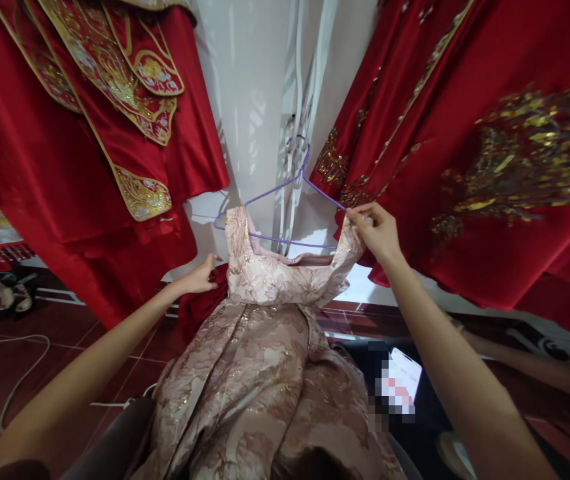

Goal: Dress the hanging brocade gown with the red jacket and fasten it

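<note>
A pale pink brocade dress with gold glints spreads over my lap, its square neckline away from me. A thin purple hanger runs through its wide shoulder straps, hook pointing away. My right hand pinches the right strap at the hanger's right end, thumb and fingertips closed on the cloth. Beside the dress's left edge is my left hand, fingers apart and holding nothing. The left strap sits over the hanger's left arm.
Red gowns with gold embroidery hang at left and right. A lit phone rests on a dark surface at right. Strappy shoes and a pale cable are on the left. A bare limb shows at far right.
</note>
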Action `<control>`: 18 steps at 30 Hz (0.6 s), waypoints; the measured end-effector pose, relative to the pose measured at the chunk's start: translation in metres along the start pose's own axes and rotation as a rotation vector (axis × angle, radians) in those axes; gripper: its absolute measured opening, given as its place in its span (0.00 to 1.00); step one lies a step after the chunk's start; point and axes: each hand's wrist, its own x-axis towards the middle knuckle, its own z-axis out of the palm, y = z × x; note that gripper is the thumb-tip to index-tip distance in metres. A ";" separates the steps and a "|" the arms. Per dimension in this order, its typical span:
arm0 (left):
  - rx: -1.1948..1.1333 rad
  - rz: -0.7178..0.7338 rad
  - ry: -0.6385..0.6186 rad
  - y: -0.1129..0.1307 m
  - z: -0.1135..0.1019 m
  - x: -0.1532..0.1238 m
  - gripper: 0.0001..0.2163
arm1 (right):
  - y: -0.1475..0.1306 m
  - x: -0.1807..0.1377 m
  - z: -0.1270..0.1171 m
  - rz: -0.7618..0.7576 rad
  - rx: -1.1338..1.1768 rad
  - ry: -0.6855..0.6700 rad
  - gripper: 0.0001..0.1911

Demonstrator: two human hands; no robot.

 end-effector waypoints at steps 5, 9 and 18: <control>-0.067 -0.239 -0.078 0.007 -0.031 0.004 0.19 | 0.001 0.002 -0.001 -0.004 0.035 -0.010 0.15; -0.034 -0.149 0.255 0.029 -0.053 0.036 0.17 | 0.001 0.003 -0.001 -0.007 0.042 -0.014 0.14; 0.148 0.113 0.750 0.142 -0.063 0.106 0.08 | -0.023 -0.008 -0.008 -0.079 -0.077 0.052 0.13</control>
